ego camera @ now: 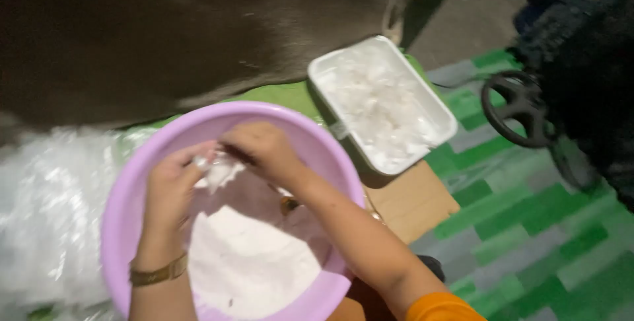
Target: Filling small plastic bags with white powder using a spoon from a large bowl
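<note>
While both hands met over the lilac plastic basin (125, 189), they worked a small clump of white dough-like stuff (219, 170) between them. The left hand (173, 185) came in from below, a gold bracelet (157, 273) on its wrist, and its fingers (198, 156) were curled shut on the clump's left side. The right hand (264, 149), on an arm with an orange sleeve (439, 309), reached across from the right, and its fingers (234, 142) were closed down on the same clump from above. The clump hung in the upper part of the basin, above a heap of white flour (247, 261) that lay against the near wall. Just beyond the basin's far right rim stood a white rectangular tray (317, 73), tilted in the view, with more pale white shreds (386, 106) spread inside. Under that tray showed a piece of brown cardboard (413, 202), and everything rested on a mat of green and grey blocks (522, 228). Crinkled clear plastic sheeting (46, 209) lay to the left of the basin. A black wheel (522, 109) stood at the right, well apart from the hands, beside a dark blurred shape I could not make out.
</note>
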